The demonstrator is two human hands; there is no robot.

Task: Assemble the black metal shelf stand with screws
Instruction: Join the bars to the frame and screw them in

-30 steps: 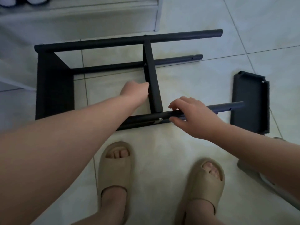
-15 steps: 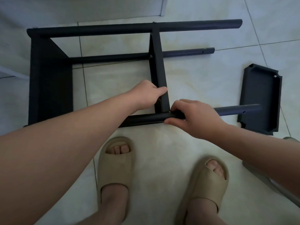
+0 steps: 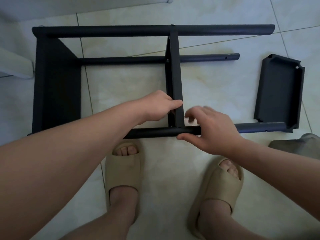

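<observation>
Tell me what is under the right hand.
The near tube passes under the right hand, thumb touching its front side beside the middle crosspiece. The stretch beneath the palm is covered, so any hole or screw there cannot be seen.

Black shelf stand on its side (loose black tray at its right end)

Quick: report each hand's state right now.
Left hand: grips the middle shelf panel.
Right hand: thumb on the near tube, fingers blurred; grip cannot be told.
</observation>
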